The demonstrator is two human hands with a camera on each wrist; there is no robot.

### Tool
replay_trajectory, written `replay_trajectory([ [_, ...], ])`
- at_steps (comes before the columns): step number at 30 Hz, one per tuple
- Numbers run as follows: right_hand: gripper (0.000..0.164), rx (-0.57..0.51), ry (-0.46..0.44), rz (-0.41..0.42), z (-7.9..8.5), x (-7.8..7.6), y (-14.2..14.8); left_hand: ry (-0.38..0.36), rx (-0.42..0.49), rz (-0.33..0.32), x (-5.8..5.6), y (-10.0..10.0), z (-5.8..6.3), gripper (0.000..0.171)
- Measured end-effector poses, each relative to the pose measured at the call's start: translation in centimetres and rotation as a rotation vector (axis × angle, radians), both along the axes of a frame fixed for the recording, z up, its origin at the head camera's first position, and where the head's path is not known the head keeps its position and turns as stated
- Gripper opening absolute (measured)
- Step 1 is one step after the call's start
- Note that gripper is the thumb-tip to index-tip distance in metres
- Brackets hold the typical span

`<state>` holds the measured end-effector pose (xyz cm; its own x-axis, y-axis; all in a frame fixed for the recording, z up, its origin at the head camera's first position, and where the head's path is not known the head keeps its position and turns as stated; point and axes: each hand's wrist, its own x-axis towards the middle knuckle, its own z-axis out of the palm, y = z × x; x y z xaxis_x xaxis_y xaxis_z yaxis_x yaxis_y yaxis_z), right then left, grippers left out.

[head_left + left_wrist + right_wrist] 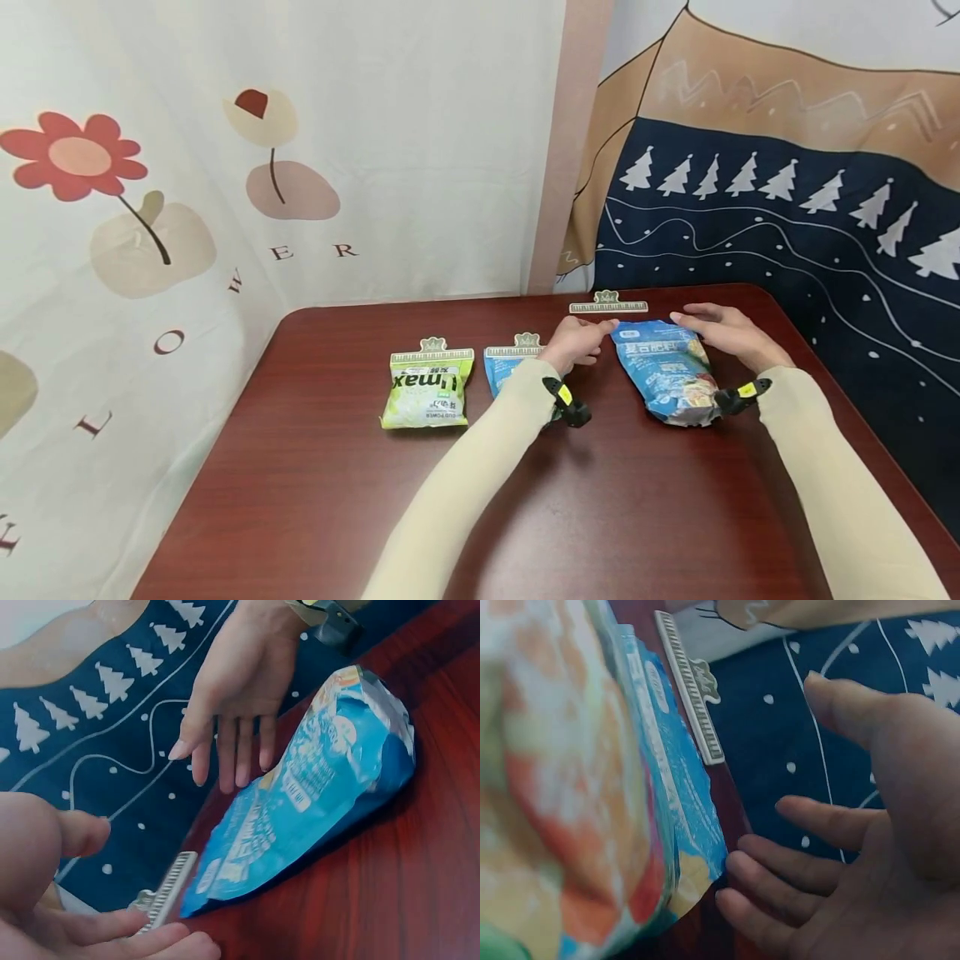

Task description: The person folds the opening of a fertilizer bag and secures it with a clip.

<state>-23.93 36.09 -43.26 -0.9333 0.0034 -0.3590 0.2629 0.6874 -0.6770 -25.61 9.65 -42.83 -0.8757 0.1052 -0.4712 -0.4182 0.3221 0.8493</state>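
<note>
A blue printed bag (663, 367) lies on the right part of the table, its flat end pointing to the back. My left hand (576, 342) is at the bag's back left corner; in the left wrist view its thumb stands apart from the fingers, which do not curl round the bag. Beside the back right corner is my right hand (731, 336), fingers loosely extended, fingertips close to the bag's edge (682, 772). Whether either hand touches the bag, I cannot tell. Just behind the bag lies a loose ruler-patterned sealing clip (609, 307), also seen in the left wrist view.
To the left lies a green bag (427, 393) with a clip (432, 353) across its top. Between it and my left arm, a second blue bag (501, 371) carries another clip (525, 350); my forearm partly hides it. Printed curtains hang behind the dark red table (315, 467).
</note>
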Motion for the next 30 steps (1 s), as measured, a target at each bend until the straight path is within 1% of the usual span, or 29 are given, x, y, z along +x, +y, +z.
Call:
replay_trajectory([
  [3, 0.112, -0.038, -0.041, -0.032, -0.1, 0.3, 0.6, -0.037, 0.044, 0.053, 0.0, 0.8, -0.5, 0.061],
  [5, 0.110, -0.057, -0.052, -0.047, -0.2, 0.5, 0.8, -0.028, 0.093, 0.075, 0.2, 1.3, -0.7, 0.060],
  [7, 0.106, -0.076, -0.056, -0.059, -0.5, 0.5, 0.9, -0.024, 0.154, 0.084, 0.3, 1.6, -1.0, 0.058],
  [10, 0.094, -0.089, -0.064, -0.075, -0.9, 0.4, 0.9, -0.023, 0.222, 0.095, 0.3, 1.9, -1.4, 0.052],
  [13, 0.079, -0.097, -0.088, -0.087, -1.2, 0.2, 1.0, -0.033, 0.251, 0.118, 0.4, 2.2, -1.8, 0.047],
  [17, 0.067, -0.095, -0.078, -0.106, -1.8, 0.0, 1.2, -0.038, 0.228, 0.116, 0.4, 2.6, -2.0, 0.043],
  [20, 0.064, -0.072, -0.064, -0.122, -2.0, -0.2, 1.2, -0.037, 0.194, 0.105, 0.4, 3.0, -2.1, 0.040],
  [22, 0.062, -0.058, -0.066, -0.135, -2.2, -0.3, 1.2, -0.030, 0.160, 0.111, 0.3, 3.3, -2.1, 0.037],
  [25, 0.059, -0.042, -0.080, -0.158, -2.2, -0.3, 1.2, -0.020, 0.114, 0.134, 0.1, 3.8, -2.2, 0.029],
  [30, 0.056, -0.061, -0.085, -0.164, -2.1, -0.2, 1.2, -0.019, 0.040, 0.207, -0.6, 4.6, -2.6, 0.017],
])
